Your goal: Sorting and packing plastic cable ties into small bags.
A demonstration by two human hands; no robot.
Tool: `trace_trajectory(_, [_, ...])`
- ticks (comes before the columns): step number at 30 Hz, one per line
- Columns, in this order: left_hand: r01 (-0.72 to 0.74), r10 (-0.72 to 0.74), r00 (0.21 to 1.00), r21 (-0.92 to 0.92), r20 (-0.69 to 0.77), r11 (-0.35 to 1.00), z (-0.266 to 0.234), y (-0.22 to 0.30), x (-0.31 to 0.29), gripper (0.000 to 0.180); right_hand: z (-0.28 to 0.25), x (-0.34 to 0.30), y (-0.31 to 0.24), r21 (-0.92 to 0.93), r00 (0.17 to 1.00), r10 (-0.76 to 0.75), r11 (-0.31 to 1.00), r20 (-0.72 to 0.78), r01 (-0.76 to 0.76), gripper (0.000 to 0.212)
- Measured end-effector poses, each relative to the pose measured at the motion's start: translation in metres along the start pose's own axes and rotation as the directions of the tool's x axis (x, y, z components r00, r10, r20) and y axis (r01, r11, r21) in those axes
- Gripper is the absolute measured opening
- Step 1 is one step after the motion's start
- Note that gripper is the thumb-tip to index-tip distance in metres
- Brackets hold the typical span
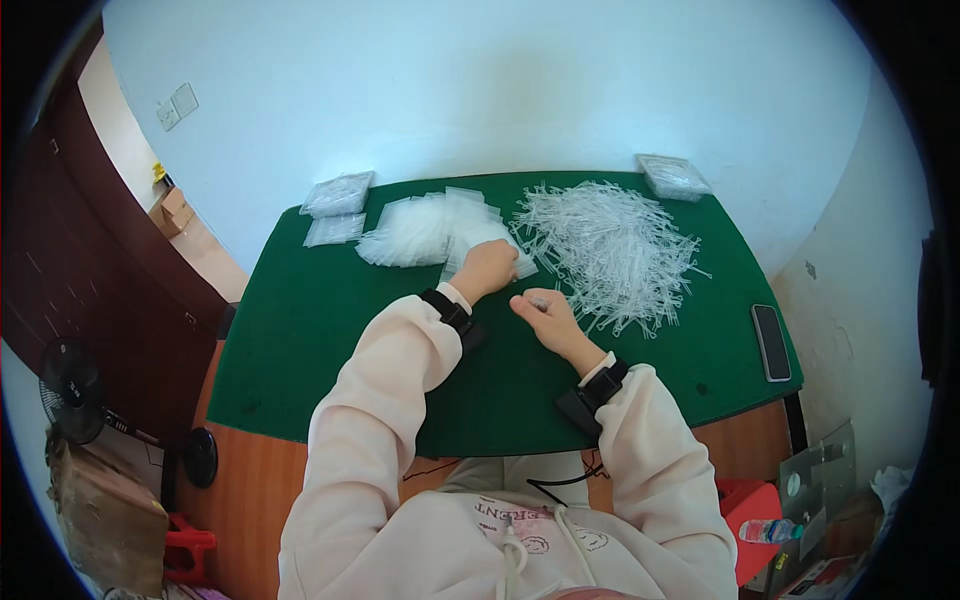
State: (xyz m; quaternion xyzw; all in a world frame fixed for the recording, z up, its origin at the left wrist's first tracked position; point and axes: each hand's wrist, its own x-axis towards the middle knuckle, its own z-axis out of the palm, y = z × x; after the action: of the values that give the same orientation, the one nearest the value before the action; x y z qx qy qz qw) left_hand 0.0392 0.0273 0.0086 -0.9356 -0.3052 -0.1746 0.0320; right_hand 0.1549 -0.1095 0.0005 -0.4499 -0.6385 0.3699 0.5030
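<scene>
A pile of small clear plastic bags lies spread on the green table. My left hand is over the near right end of this pile, fingers bent and pressed down around the edge of a bag. Just to its right, my right hand is closed, with a few clear plastic pieces showing at the top of the fist. Beyond it spreads a large heap of thin clear plastic sticks, some with a small ring at one end. Both wrists wear black bands.
Packed clear bags sit at the table's far left corner, and another packed bundle at the far right. A phone lies by the right edge. Left of the green table are a fan and a cardboard box; a red stool is at right.
</scene>
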Motion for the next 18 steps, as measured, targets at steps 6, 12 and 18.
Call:
trace_trajectory(6, [0.101, -0.102, 0.995, -0.074, -0.011, 0.992, -0.014, 0.006, -0.005, 0.024, 0.004, 0.001, 0.0, 0.046, 1.0, -0.009, 0.999, 0.005, 0.009, 0.038])
trace_trajectory(12, [0.087, -0.095, 0.994, -0.126, -0.059, 0.988, -0.008, 0.006, -0.021, 0.024, 0.003, 0.001, 0.006, -0.082, 0.995, 0.019, 0.997, 0.096, -0.011, 0.036])
trace_trajectory(18, [0.046, -0.051, 0.997, -0.097, -0.05, 0.994, -0.004, -0.002, -0.03, 0.018, 0.001, 0.001, -0.004, -0.031, 0.994, 0.095, 0.995, 0.048, -0.094, 0.037])
